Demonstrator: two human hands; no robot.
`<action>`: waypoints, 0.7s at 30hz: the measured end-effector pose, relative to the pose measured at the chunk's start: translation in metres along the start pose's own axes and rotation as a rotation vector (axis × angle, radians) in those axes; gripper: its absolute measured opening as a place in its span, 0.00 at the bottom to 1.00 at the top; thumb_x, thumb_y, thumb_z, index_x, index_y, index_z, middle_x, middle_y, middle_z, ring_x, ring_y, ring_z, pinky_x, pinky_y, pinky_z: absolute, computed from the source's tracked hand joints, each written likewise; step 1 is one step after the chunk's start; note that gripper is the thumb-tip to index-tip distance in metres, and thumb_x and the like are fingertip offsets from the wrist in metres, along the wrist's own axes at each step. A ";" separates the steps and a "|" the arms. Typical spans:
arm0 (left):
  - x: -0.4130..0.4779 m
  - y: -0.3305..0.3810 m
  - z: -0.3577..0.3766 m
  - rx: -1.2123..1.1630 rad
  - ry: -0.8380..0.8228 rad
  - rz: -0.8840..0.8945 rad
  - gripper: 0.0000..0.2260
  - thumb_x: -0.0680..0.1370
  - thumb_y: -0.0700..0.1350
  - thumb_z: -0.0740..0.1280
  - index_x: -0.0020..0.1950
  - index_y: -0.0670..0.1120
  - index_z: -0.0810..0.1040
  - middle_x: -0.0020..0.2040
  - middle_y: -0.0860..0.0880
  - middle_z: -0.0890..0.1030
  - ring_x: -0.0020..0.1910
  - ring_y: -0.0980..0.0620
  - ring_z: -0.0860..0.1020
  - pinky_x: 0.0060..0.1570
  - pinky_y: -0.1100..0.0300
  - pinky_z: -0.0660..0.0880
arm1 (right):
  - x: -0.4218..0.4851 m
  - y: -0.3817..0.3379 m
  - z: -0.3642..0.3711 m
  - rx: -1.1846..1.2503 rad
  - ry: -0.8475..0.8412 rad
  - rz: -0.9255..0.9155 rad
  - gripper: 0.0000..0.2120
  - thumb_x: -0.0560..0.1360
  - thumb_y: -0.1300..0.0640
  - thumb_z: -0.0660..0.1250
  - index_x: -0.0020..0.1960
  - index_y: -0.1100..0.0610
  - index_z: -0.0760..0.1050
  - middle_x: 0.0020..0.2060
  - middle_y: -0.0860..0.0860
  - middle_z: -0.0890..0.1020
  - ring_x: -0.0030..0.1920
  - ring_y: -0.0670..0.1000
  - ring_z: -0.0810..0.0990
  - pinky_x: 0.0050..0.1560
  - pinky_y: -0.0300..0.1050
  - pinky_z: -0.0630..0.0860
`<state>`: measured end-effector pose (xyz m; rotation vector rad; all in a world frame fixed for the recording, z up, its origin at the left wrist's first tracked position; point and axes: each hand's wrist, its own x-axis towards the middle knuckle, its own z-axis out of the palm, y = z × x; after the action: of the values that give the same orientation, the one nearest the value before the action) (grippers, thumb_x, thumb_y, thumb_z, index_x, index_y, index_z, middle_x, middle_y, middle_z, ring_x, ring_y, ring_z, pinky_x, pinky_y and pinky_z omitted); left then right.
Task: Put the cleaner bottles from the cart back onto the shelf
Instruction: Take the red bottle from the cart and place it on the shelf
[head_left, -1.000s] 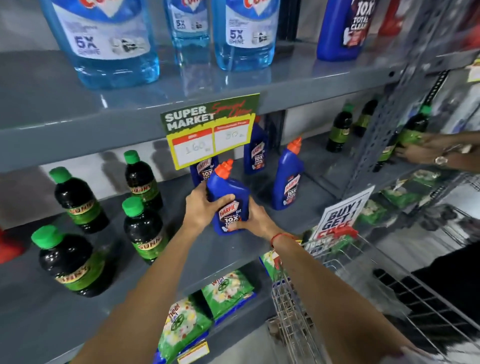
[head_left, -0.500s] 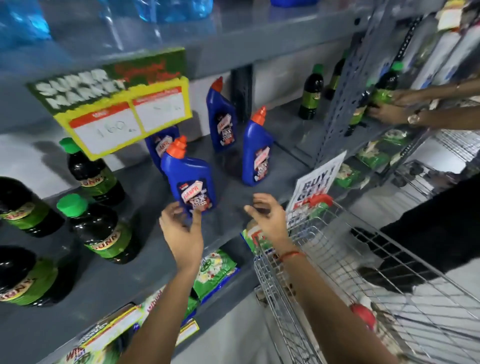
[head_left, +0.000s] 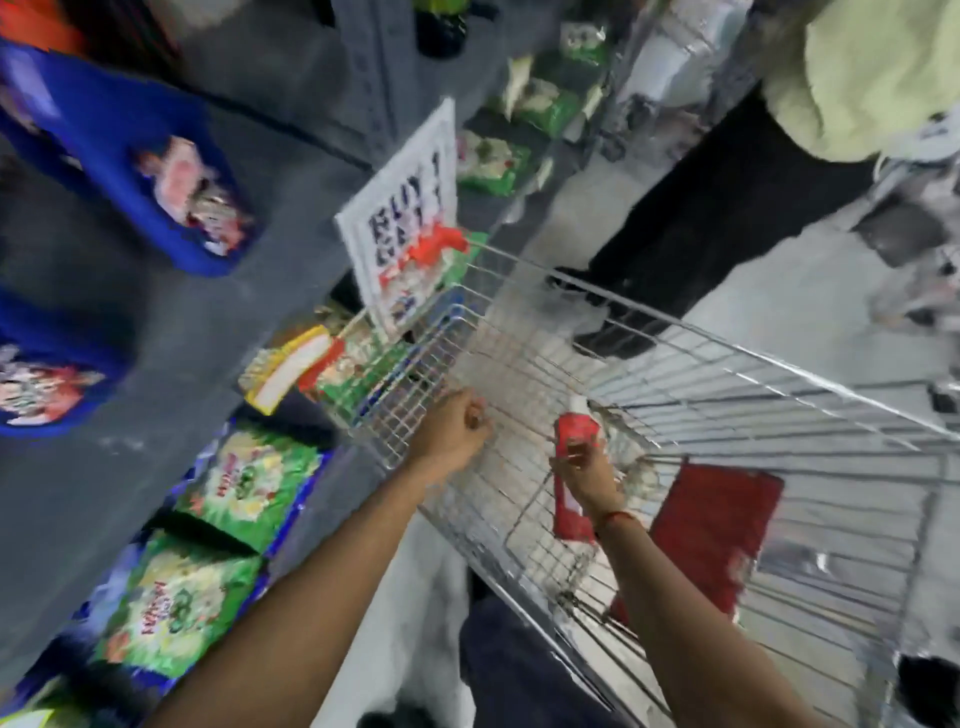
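Right hand: grip closed around a red bottle with a pale cap, inside the wire cart; the bottle stands roughly upright, low in the basket. Left hand: fingers curled in loosely, holding nothing, at the cart's near-left rim; contact with the wire cannot be told through blur. A dark red flat item lies on the cart floor, just right of the held bottle. Left of the cart, the grey shelf carries blue cleaner bottles. A white promo sign hangs from the shelf edge. Green packets sit on the lower shelf. A second person's dark trousers are visible beyond the cart.
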<state>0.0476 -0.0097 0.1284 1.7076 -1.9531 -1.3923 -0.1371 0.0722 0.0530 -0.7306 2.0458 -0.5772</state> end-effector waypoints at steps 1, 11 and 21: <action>0.014 0.001 0.022 0.034 -0.094 -0.022 0.12 0.74 0.42 0.67 0.57 0.40 0.75 0.55 0.43 0.80 0.52 0.45 0.79 0.51 0.56 0.74 | 0.010 0.023 -0.002 -0.039 -0.004 0.091 0.16 0.70 0.58 0.72 0.54 0.66 0.76 0.47 0.62 0.82 0.49 0.58 0.80 0.46 0.46 0.72; 0.066 -0.047 0.153 0.175 -0.430 -0.342 0.16 0.76 0.44 0.64 0.62 0.41 0.72 0.64 0.41 0.76 0.61 0.44 0.75 0.55 0.59 0.71 | 0.065 0.107 0.017 -0.105 -0.022 0.214 0.23 0.67 0.55 0.73 0.56 0.65 0.73 0.51 0.63 0.80 0.49 0.61 0.79 0.48 0.51 0.78; 0.107 -0.063 0.211 -0.072 -0.343 -0.468 0.17 0.79 0.41 0.58 0.68 0.41 0.70 0.67 0.40 0.74 0.64 0.42 0.73 0.62 0.53 0.69 | 0.103 0.137 0.048 -0.076 0.024 0.321 0.33 0.57 0.47 0.78 0.55 0.61 0.70 0.49 0.58 0.80 0.46 0.57 0.81 0.44 0.47 0.81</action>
<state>-0.0863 0.0125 -0.0754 2.0967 -1.6821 -2.0039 -0.1820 0.0948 -0.1176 -0.4257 2.1589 -0.3275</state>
